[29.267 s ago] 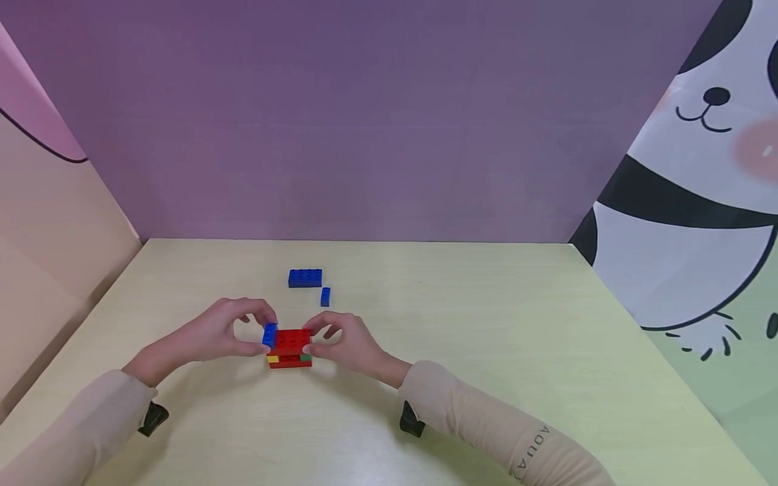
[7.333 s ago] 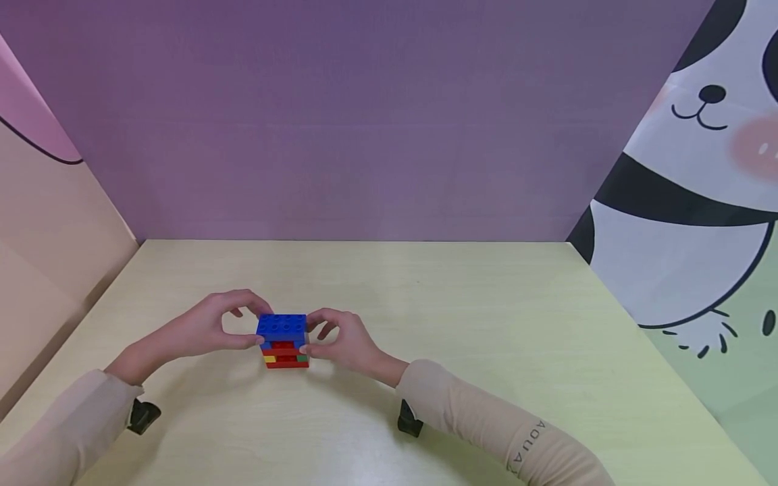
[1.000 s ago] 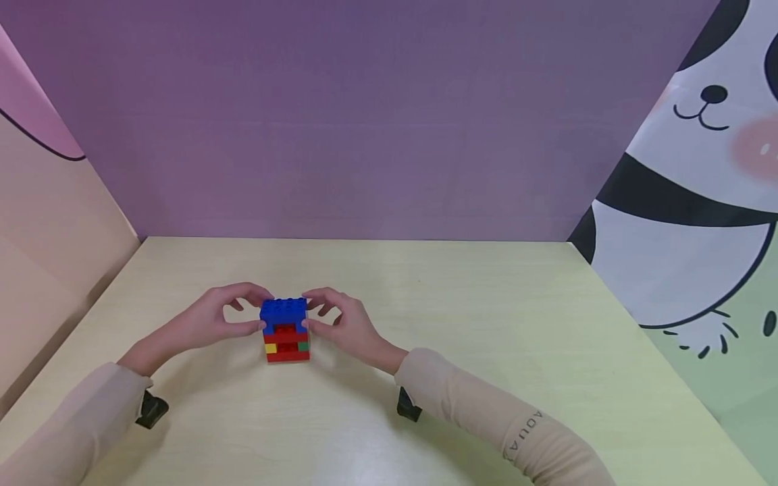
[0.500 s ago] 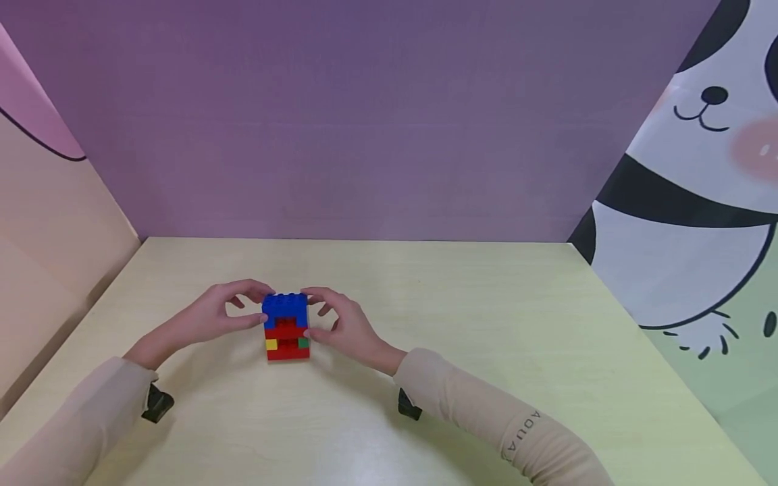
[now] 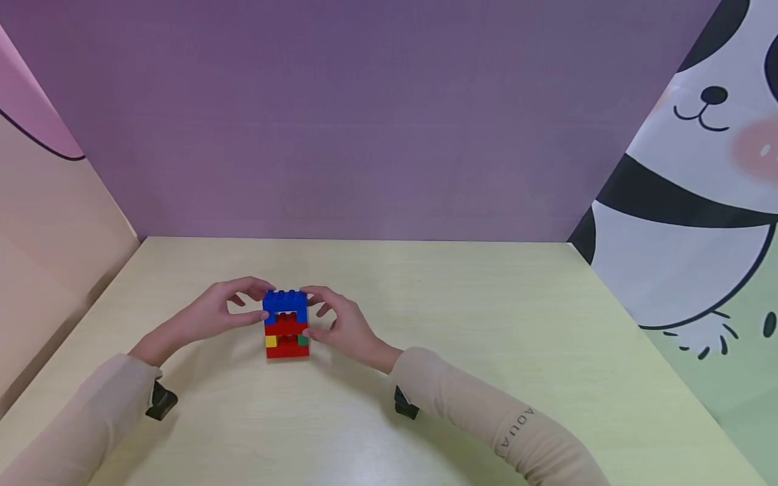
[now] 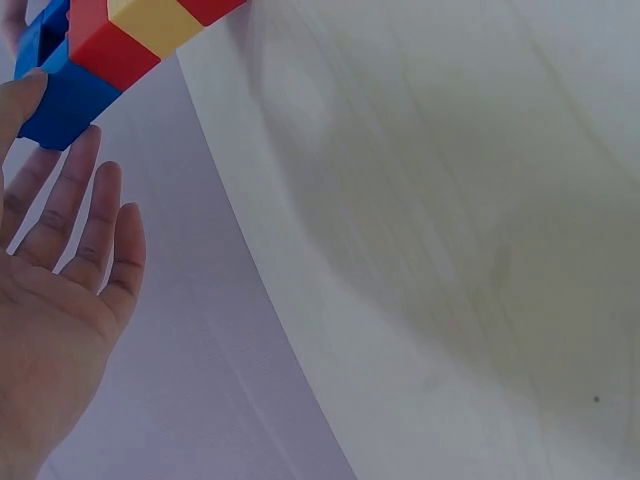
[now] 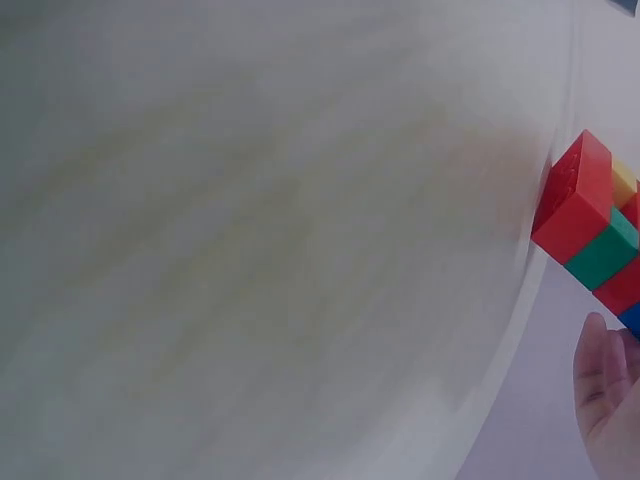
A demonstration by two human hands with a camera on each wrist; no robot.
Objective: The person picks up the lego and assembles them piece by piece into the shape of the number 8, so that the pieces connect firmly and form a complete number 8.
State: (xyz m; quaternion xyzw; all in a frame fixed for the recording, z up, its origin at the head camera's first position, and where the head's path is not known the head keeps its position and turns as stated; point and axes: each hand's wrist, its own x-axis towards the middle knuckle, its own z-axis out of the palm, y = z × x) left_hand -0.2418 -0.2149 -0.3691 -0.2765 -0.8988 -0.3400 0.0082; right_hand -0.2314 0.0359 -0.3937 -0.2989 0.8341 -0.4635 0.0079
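A small tower of toy building bricks stands between both hands in the head view. From the bottom it shows a red brick, a yellow brick at left with a green brick at right, another red brick, then blue bricks with a blue brick across the top. The left hand pinches the upper left blue part between thumb and fingers. On the other side, the right hand grips the tower's right side, thumb near the upper red brick. Whether the base touches the table is unclear.
The pale wooden table reaches back to a purple wall. A panda picture covers the right wall. Black wrist devices are strapped at the left sleeve and right sleeve.
Two blue bricks that lay apart at the back are now on the tower. Over the last second, both hands have shifted it slightly away, and a gap under the top brick now shows through.
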